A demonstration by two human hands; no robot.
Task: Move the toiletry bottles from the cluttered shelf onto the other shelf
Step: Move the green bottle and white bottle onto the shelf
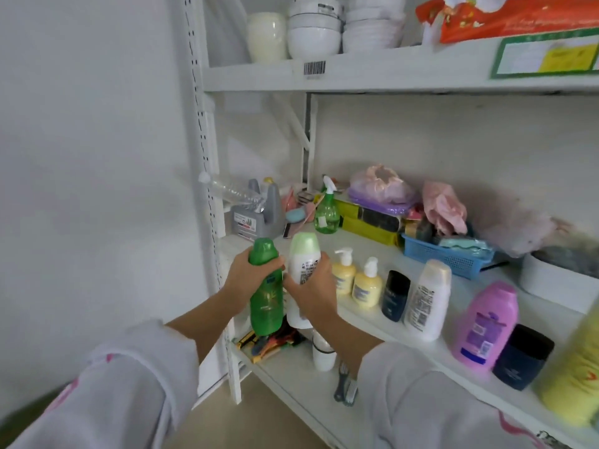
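Foremost: green bottle (266, 286), upright, gripped round its upper body by the left hand (249, 275). Beside it, touching, white bottle with pale green cap (303, 264), clasped by the right hand (312, 286). Both are held at the white shelf's (366, 264) front left corner. Standing along the shelf to the right: two yellow pump bottles (356, 281), dark bottle (395, 294), white bottle (428, 299), purple bottle (486, 322).

— Where is the shelf (382, 254) open?
— A bare strip behind the two yellow pump bottles (355, 280).
— And farther back?
— Blocked by the green spray bottle (326, 215), blue basket (444, 254) and grey jug (259, 212).
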